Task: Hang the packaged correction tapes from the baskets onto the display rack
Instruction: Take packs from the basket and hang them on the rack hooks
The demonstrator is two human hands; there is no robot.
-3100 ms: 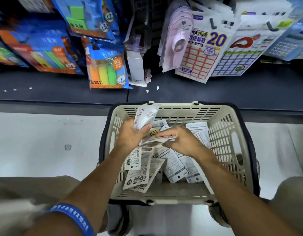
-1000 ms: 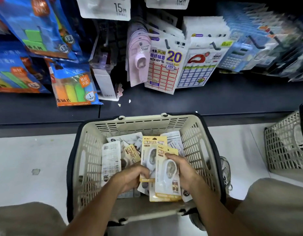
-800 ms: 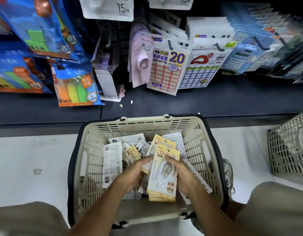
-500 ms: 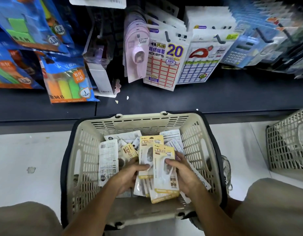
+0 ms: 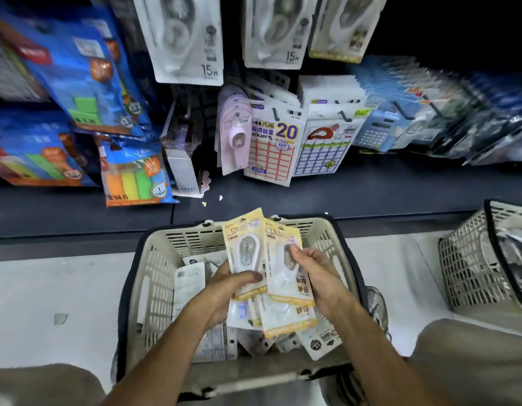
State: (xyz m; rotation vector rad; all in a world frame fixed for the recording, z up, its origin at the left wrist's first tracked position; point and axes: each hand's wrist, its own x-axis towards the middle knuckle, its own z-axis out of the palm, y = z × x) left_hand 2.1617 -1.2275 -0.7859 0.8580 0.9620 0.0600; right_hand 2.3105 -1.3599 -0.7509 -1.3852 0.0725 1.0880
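Observation:
A beige plastic basket (image 5: pixel 330 230) stands on the floor between my knees, with several white correction-tape packs (image 5: pixel 189 281) loose inside. Both hands hold a fanned bundle of yellow-edged correction-tape packs (image 5: pixel 283 238) above the basket. My left hand (image 5: pixel 224 291) grips the left pack from below, thumb across its front. My right hand (image 5: pixel 318 273) holds the right packs, thumb on the blister. The display rack (image 5: pixel 195 109) rises ahead, with large white 15 m correction tapes (image 5: pixel 183 39) hanging at the top.
Blue sticky-note packs (image 5: pixel 133 171) hang at left; pink tape packs (image 5: pixel 234 136), label sheets (image 5: pixel 271 145) and calculators (image 5: pixel 374 136) hang in the middle and right. A dark shelf ledge (image 5: pixel 371 189) runs below them. A second beige basket (image 5: pixel 473 268) stands at right.
Both hands have lifted the yellow packs from low inside the basket up to its far rim. My view has tilted upward, showing more of the rack.

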